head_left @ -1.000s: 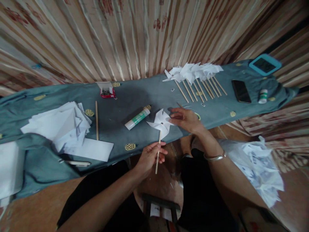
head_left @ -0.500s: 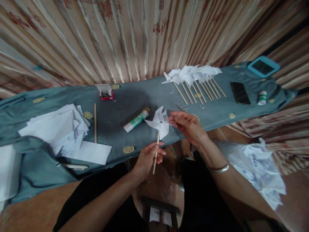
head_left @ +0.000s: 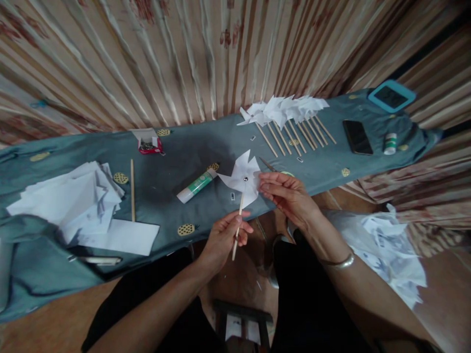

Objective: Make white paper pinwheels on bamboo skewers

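My left hand (head_left: 225,239) is closed round the thin wooden stick of a white paper pinwheel (head_left: 241,184), which stands upright over the table's front edge. A shiny round pin sits at the centre of its blades. Thumb and fingers of my right hand (head_left: 285,196) are pinched at the right-hand blade; the exact contact is partly hidden. Left of the pinwheel lies a green and white glue stick (head_left: 196,185). Behind my right hand, a pointed tool (head_left: 267,164) is partly covered.
Finished-looking pinwheels (head_left: 281,112) lie in a row at the back. A red box of pins (head_left: 149,145), a loose stick (head_left: 133,191), paper sheets (head_left: 73,196) and a cutter (head_left: 99,260) are leftward. A phone (head_left: 357,137) and blue-framed device (head_left: 392,95) lie right; a plastic bag (head_left: 382,255) is below.
The view has shifted slightly, so the table things sit further left. The pinwheel has turned a little and its blades are slightly higher; both hands keep nearly the same places.
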Action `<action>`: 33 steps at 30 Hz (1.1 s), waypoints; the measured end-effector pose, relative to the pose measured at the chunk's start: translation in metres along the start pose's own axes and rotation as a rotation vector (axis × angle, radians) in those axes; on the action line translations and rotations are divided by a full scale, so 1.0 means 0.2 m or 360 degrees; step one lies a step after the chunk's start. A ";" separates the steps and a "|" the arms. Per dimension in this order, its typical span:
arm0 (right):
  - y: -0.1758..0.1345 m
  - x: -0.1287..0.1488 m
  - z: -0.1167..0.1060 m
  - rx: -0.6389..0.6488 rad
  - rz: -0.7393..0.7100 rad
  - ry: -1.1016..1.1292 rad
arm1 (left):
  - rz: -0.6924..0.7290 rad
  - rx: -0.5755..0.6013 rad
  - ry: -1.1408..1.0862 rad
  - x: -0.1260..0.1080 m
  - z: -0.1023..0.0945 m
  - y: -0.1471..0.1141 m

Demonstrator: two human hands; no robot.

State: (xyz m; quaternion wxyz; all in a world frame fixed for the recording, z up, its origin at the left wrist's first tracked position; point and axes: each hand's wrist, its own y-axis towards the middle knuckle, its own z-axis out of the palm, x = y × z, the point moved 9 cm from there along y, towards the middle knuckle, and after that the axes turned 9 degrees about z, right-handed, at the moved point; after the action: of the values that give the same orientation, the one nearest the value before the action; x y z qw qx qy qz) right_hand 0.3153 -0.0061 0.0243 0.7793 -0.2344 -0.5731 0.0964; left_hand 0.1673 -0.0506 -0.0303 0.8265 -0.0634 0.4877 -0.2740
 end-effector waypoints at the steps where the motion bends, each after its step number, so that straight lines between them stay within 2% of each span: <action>1: 0.00 0.02 -0.01 -0.0028 -0.0045 -0.0029 | 0.0005 0.0009 0.0003 0.00 0.01 0.00; 4: -0.02 0.09 -0.07 -0.0158 -0.0272 -0.0230 | 0.0008 0.0023 0.0025 0.01 0.02 0.01; 8: -0.07 0.20 -0.15 -0.0459 -0.0670 -0.0602 | 0.0002 0.0031 0.0050 0.02 0.02 0.02; 11: -0.06 0.21 -0.18 -0.0513 -0.0769 -0.0689 | 0.0006 0.0048 0.0065 0.02 0.03 0.03; 14: 0.01 0.17 -0.19 -0.0381 -0.0675 -0.0475 | 0.0015 0.0056 0.0074 0.03 0.04 0.04; 20: 0.11 0.07 -0.19 -0.0262 -0.0281 -0.0271 | 0.0044 0.0050 0.0097 0.02 0.03 0.07; 33: 0.12 0.01 -0.18 -0.0249 -0.0095 -0.0056 | 0.0106 0.0044 0.0082 -0.03 0.03 0.09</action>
State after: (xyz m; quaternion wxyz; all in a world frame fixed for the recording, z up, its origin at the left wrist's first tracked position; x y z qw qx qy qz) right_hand 0.3519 0.0067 0.0066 0.7509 -0.2758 -0.5992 0.0321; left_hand 0.1771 -0.0333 -0.0300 0.8230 -0.0287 0.5070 -0.2546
